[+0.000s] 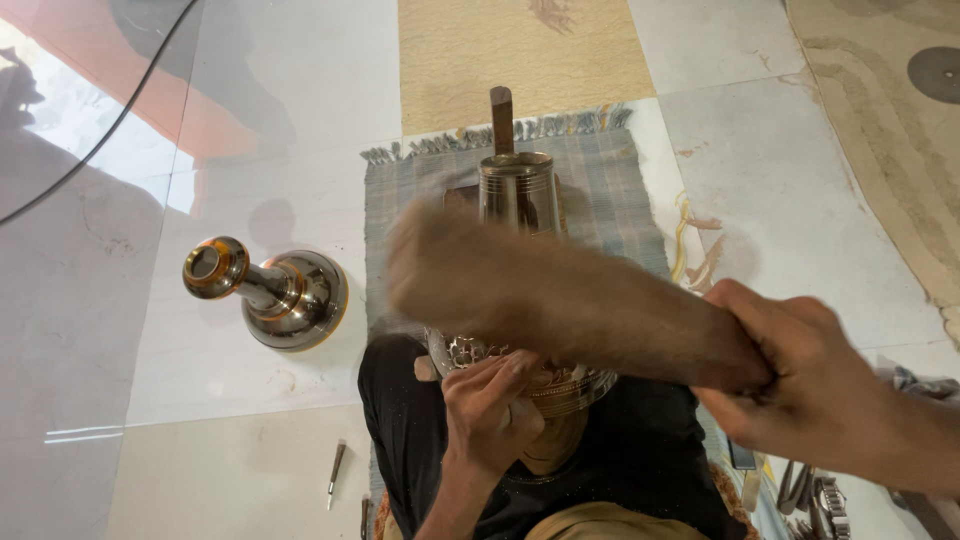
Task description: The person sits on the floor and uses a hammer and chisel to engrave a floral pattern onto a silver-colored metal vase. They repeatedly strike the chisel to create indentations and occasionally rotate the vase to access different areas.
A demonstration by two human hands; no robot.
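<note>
A shiny metal vessel (518, 190) lies on its side across my lap, its neck pointing away from me and its engraved band (565, 385) nearest me. My left hand (490, 410) is closed around a small punch (426, 368) whose end rests against the engraved band. My right hand (800, 390) grips the handle of a wooden mallet (540, 295), which is motion-blurred and crosses over the vessel toward the upper left. Behind the vessel's mouth a wooden post (501, 118) stands upright.
A second polished vessel (285, 297) with a long neck lies on the tiled floor to the left. A grey fringed mat (620, 190) lies under the work. A small chisel (335, 470) lies at lower left, and several metal tools (815, 492) at lower right.
</note>
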